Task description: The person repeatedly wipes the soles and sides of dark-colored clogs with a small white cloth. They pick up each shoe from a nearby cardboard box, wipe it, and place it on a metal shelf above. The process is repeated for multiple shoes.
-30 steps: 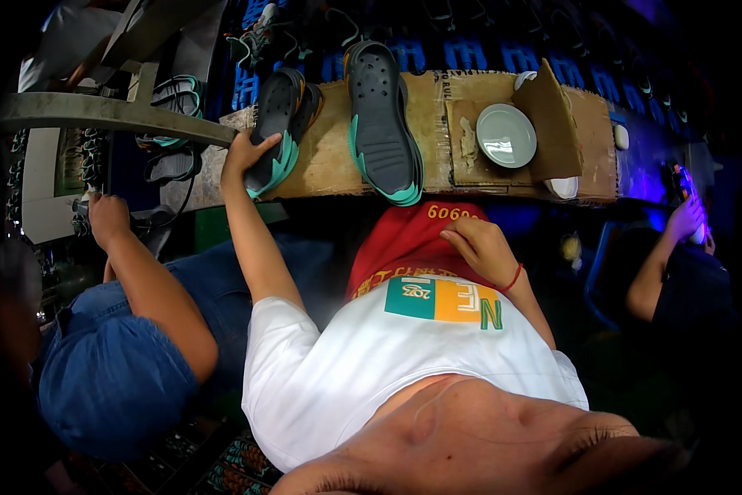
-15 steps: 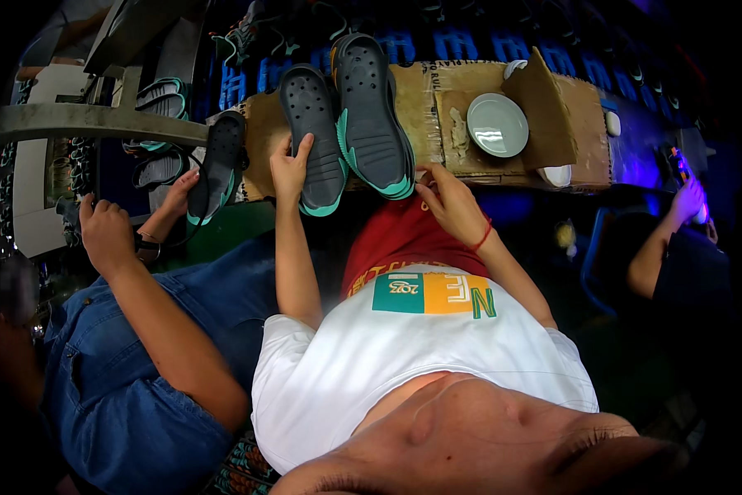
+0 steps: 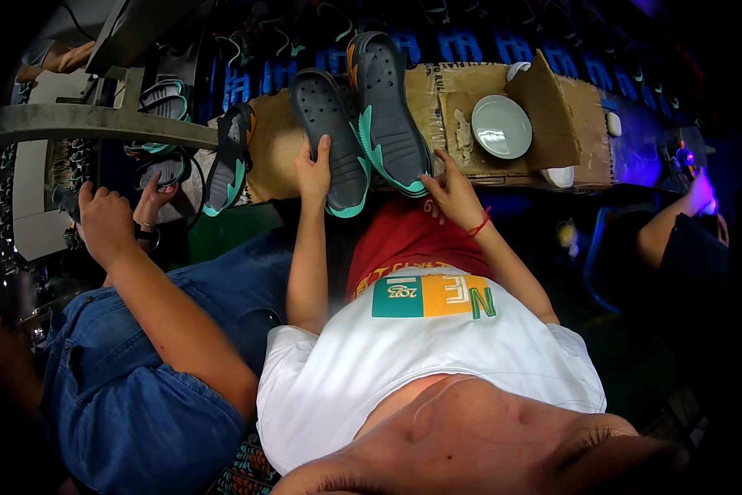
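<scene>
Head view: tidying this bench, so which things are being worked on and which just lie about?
In hand: left hand on left grey clog; right hand at right grey clog.
Lying about: white dish, cardboard sheet, third clog.

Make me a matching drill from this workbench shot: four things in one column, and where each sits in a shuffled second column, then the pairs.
Things:
1. left hand
2. right hand
3. white dish
4. third shoe

Places:
A. on the cardboard sheet, right of the shoes
B. on the heel end of the left dark clog
C. past the cardboard's left edge, lying on its side
D. at the heel of the right dark clog

Pairs: 1-B, 2-D, 3-A, 4-C
</scene>
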